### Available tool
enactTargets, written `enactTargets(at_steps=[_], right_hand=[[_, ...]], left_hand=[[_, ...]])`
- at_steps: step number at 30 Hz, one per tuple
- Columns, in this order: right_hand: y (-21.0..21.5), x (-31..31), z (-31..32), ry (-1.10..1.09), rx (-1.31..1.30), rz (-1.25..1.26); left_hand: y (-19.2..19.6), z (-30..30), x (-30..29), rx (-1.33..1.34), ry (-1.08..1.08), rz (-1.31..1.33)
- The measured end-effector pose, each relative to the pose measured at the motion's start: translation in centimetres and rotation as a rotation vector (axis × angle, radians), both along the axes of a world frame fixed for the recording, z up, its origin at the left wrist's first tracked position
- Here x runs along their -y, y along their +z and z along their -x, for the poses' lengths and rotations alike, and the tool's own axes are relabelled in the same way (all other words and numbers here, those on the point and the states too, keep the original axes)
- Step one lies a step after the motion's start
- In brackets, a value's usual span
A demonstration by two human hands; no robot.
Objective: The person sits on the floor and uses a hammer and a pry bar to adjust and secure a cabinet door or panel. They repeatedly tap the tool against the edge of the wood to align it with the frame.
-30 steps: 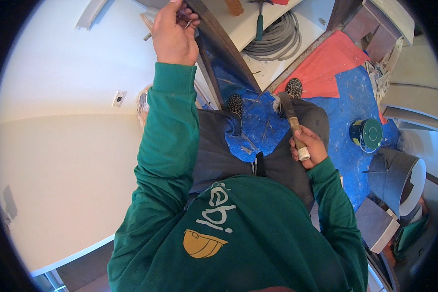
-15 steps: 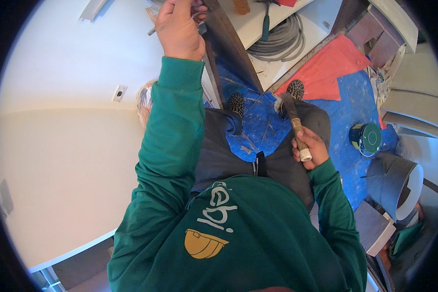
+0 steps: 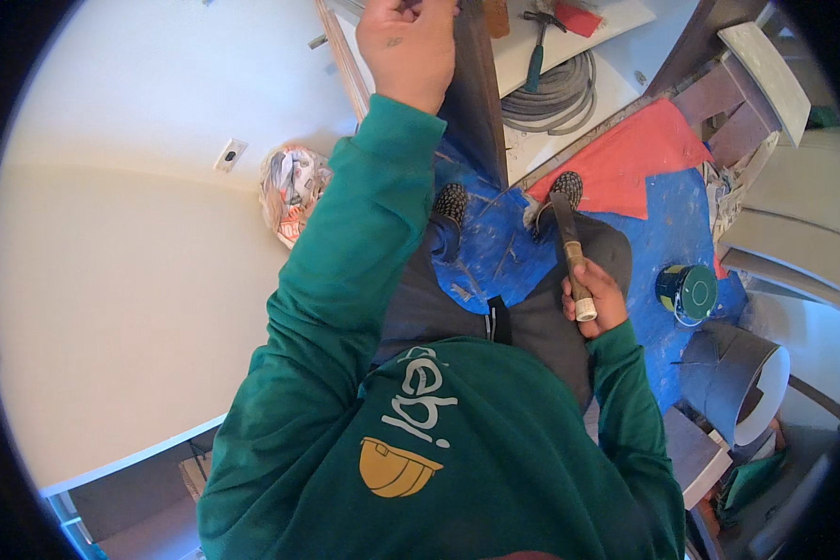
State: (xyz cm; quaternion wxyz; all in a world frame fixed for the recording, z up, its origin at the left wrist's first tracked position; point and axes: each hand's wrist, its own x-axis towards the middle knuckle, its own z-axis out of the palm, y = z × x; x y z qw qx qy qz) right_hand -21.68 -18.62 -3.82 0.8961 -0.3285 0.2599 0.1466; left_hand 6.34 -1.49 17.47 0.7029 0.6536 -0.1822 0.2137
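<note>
My left hand [image 3: 406,51] is raised at the top of the view, beside the upper end of a dark wooden board [image 3: 476,93]. Its fingers are curled and partly cut off by the picture's edge, so what they grip, if anything, is hidden. Over my right thigh, my right hand [image 3: 597,294] is wrapped around the wooden handle of a knife [image 3: 569,247]. The knife has a long, dark, flat blade pointing away from me and a whitish handle end towards me.
A claw hammer [image 3: 538,51] lies on a pale shelf above coiled grey cable [image 3: 560,98]. Blue sheeting [image 3: 490,238] and a red cloth [image 3: 616,173] cover the floor. A dark green bucket [image 3: 686,291] stands at right; a stuffed plastic bag [image 3: 291,191] sits by the left wall.
My left hand has shifted right along with its forearm, uncovering more of the plastic bag. My right hand keeps its grip on the knife. The view has turned slightly.
</note>
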Motion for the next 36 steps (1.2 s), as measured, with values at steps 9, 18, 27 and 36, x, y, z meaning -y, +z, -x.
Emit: enactTargets(at_steps=[9, 18, 27, 36], right_hand=[[0.6, -0.5, 0.0, -0.002, -0.003, 0.042], [3.5, -4.1, 1.4, -0.157, 0.26, 0.588], [11.1, -7.3, -1.5, -0.008, 0.312, 0.906], [12.3, -11.7, -9.2, -0.255, 0.503, 0.958]], left_hand=[[-0.1, -1.2, -0.2, -0.023, -0.134, 0.106], [-1.8, 0.7, -2.6, -0.067, -0.11, 0.005], [-6.8, 8.9, -5.5, -0.422, -0.431, 0.014], [-2.8, 9.1, -5.0, -0.349, -0.456, 0.091]])
